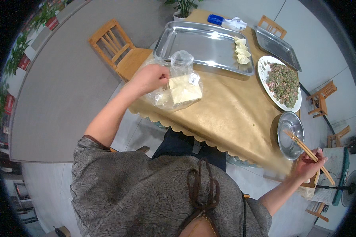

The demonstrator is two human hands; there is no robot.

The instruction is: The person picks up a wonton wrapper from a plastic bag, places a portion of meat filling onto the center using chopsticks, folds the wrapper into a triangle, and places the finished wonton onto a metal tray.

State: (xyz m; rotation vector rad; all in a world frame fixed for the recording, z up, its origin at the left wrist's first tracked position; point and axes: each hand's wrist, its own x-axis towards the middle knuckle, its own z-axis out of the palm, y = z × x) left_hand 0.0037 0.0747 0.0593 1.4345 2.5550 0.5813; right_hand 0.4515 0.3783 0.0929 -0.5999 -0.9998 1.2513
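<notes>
A clear plastic bag point(182, 60) lies near the table's front edge with a stack of pale square dough wrappers point(185, 91) in it. My left hand point(152, 78) rests at the bag's left side, fingers curled against the edge of the stack. Whether they pinch plastic or a wrapper is hidden. In my right hand point(310, 166) is a pair of wooden chopsticks point(305, 149), their tips over a small steel bowl point(291, 130). Beyond that bowl sits an oval white plate point(264, 66) heaped with green-flecked minced filling point(283, 84).
A large steel tray point(200, 44) holds several folded dumplings point(242, 51) along its right end. Another steel tray point(277, 47) stands at the far right edge. Behind are a blue object point(215, 19) and a white package point(234, 23). A wooden chair point(118, 49) stands left of the table point(225, 109).
</notes>
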